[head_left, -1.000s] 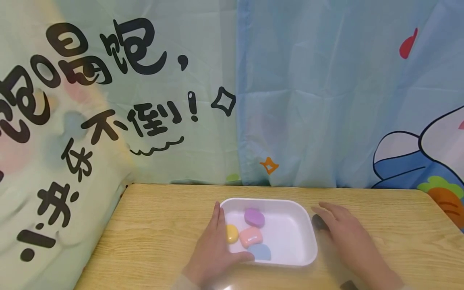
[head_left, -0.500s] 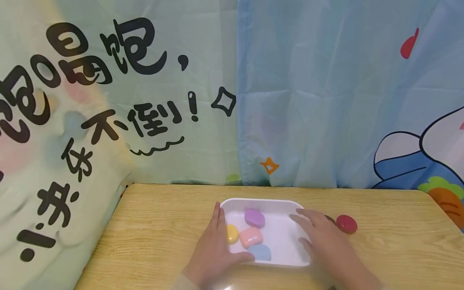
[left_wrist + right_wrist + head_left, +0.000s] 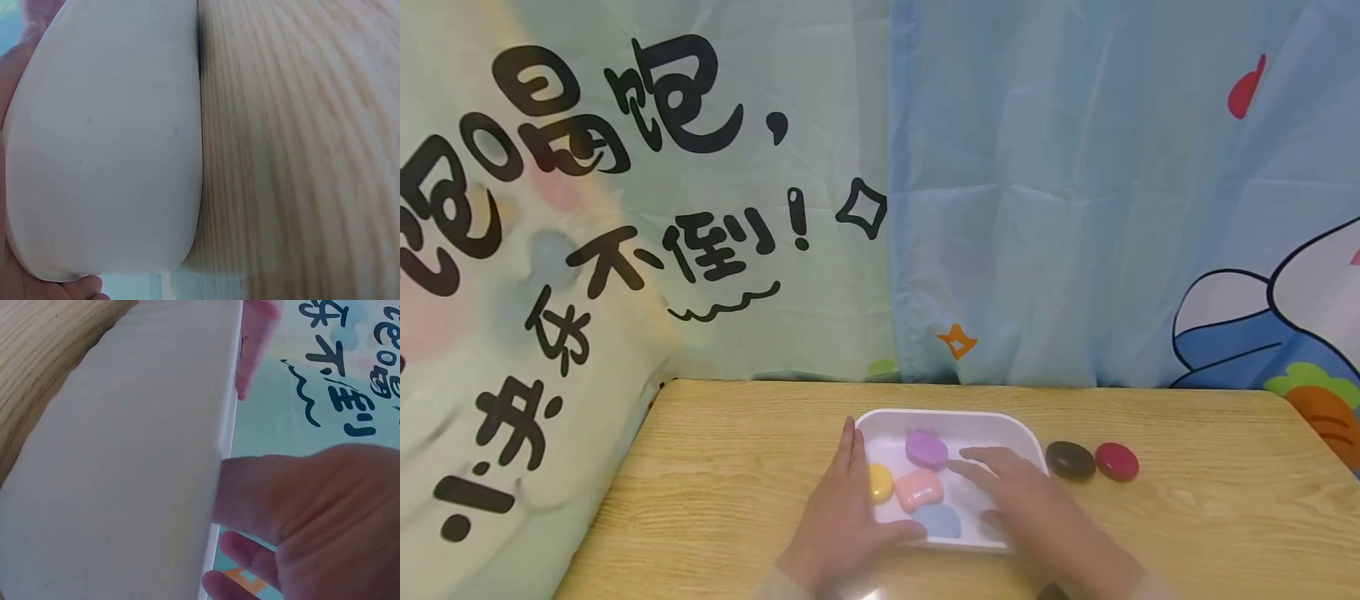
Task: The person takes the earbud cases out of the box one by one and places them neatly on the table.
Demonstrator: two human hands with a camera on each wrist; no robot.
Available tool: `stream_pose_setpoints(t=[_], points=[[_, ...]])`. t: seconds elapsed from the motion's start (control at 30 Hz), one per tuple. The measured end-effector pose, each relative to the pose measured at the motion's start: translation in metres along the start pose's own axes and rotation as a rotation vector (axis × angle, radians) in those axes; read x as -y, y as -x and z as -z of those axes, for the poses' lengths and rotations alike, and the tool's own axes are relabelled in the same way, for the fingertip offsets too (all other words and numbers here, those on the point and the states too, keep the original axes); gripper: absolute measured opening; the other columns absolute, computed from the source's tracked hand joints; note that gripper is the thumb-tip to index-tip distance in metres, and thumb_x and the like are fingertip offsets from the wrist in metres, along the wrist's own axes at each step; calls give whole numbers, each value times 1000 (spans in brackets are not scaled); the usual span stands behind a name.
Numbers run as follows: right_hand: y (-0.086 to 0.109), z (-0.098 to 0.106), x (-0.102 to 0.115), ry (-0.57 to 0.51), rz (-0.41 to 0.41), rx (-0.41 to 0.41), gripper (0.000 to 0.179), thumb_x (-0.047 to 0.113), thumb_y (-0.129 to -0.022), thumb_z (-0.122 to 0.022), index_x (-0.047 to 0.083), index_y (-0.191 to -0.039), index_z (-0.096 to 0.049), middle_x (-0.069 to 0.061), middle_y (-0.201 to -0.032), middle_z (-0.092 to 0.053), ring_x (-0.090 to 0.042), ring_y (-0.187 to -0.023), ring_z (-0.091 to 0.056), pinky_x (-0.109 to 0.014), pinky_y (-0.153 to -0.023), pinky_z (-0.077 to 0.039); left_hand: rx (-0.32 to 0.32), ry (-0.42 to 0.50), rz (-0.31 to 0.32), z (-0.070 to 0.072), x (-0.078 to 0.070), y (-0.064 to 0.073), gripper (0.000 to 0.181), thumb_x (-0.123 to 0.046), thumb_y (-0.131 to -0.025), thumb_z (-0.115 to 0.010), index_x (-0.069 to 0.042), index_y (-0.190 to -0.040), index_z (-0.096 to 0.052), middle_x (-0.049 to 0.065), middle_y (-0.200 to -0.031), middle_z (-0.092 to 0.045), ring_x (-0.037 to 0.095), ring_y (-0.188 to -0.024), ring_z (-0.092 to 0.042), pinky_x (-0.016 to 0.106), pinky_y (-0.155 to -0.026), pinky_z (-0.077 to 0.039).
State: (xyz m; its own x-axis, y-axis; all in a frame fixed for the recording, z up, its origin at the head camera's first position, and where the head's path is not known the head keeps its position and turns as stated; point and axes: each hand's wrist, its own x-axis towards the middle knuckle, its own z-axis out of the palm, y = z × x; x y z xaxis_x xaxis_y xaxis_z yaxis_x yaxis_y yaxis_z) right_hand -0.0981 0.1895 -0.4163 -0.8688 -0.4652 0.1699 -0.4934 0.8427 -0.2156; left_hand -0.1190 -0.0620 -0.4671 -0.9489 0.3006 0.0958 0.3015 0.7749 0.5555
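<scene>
A white plastic tray (image 3: pixel 1000 429) stands on the table. My left hand (image 3: pixel 835 508) holds its left side, fingers along the wall and thumb over the near rim. Inside lie smooth, glossy pebble-like pieces: a purple one (image 3: pixel 927 450), a pink one (image 3: pixel 919 490), a blue one (image 3: pixel 938 522) and a yellow one (image 3: pixel 881 484), partly covered by the left hand. My right hand (image 3: pixel 1033 504) reaches over the right rim, its fingers spread near the purple piece and nothing held. In the right wrist view, the tray's outer wall (image 3: pixel 119 456) hides the pieces.
Right of the tray, a dark brown oval piece (image 3: pixel 1071 461) and a dark red one (image 3: pixel 1117 462) lie side by side on the wooden table (image 3: pixel 737 450). A printed curtain (image 3: pixel 1037 208) hangs behind the table's far edge.
My right hand has moved left, from beside the dark brown piece to above the tray's inside. The dark brown and dark red pieces are now uncovered. My left hand has stayed in place.
</scene>
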Motion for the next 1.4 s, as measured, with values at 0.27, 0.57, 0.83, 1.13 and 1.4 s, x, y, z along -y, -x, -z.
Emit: stream_pose_setpoints(t=[0.27, 0.57, 0.83, 1.13, 1.4], points=[[-7, -9, 3, -29, 142, -82, 68, 3, -75, -84, 17, -138, -61, -6, -133, -61, -26, -118, -58, -45, -96, -52, -2, 0, -10, 1, 0, -1, 140, -86, -67, -66, 6, -158, -11, 20, -167, -2, 36, -148, -26, 47, -111, -39], [-16, -17, 2, -181, 242, -16, 55, -8, -72, -77, 19, -120, -71, -5, -125, -65, -25, -115, -60, -43, -97, -50, 4, -25, -9, 0, 0, -1, 139, -84, -69, -67, 6, -158, -9, 18, -167, 1, 35, -149, -25, 46, -111, -41], [-23, -25, -7, -190, 481, -108, 57, -12, -63, -71, 12, -115, -72, -2, -116, -69, -23, -111, -62, -39, -94, -52, 4, -1, -8, 1, 0, -1, 138, -81, -69, -70, 6, -158, -11, 18, -168, -1, 35, -149, -26, 46, -111, -41], [-33, -21, 0, -213, 392, 113, 44, -10, -76, -69, 19, -108, -75, 8, -107, -65, -11, -102, -60, -32, -94, -52, 2, -20, -18, 0, 0, 0, 137, -80, -69, -71, 7, -157, -13, 17, -168, -1, 35, -148, -28, 45, -109, -43], [-36, -20, 0, -263, 279, 242, 50, -8, -74, -76, 25, -112, -78, 10, -101, -55, -4, -89, -55, -26, -85, -52, 8, -21, -11, -1, -1, 0, 138, -82, -68, -69, 6, -158, -12, 16, -168, 1, 36, -148, -27, 46, -110, -41]])
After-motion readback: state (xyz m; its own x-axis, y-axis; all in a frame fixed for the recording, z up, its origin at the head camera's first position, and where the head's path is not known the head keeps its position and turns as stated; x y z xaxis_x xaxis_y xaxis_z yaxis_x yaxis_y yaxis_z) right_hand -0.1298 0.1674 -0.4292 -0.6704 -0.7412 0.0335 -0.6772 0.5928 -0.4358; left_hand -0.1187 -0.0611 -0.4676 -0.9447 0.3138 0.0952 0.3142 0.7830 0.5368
